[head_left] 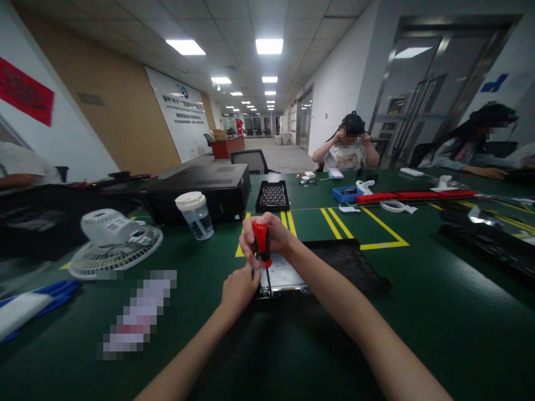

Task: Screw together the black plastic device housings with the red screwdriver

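Item: red-handled screwdriver [262, 240]. Your right hand [276, 234] clamps it upright, so force bears straight down on the drive [288, 278]. Your left hand [239, 287] pinches the shaft, steadying the tip.

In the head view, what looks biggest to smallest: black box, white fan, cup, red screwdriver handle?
1. black box and white fan: look about alike; the fan is nearer, so unranked.
2. cup
3. red screwdriver handle

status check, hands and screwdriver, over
Right hand gripping red screwdriver upright. Left hand at its shaft, beside metal drive. Cup and fan off left, clear.
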### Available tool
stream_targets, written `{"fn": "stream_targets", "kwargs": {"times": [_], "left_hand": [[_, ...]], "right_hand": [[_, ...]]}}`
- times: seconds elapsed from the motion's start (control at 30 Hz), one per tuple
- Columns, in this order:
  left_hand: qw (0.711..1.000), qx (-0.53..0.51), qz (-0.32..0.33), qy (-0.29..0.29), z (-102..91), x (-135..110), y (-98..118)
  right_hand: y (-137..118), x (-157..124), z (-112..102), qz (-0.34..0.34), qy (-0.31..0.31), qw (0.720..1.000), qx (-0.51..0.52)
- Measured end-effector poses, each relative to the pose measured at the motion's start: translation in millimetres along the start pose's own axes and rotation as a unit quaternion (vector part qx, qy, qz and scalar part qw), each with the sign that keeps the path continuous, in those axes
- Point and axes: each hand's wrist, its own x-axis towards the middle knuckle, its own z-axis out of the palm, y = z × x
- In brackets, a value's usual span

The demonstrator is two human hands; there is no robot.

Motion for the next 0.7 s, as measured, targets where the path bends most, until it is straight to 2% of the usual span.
{"fn": "stream_targets", "kwargs": {"times": [0.27, 0.47, 0.7], "left_hand": [[1.0, -0.005, -0.003, 0.002, -1.5, 0, 0], [1.0, -0.003, -0.002, 0.0, 0.1, 0, 0], [1.0, -0.005, 0.0, 0.003, 0.4, 1, -1]], "right_hand": [[3, -2, 5, 0.01, -0.048, 0.998, 0.032], [4, -1, 10, 0.019, -0.034, 0.998, 0.058], [6, -4, 15, -0.024, -0.046, 0.998, 0.043]]}}
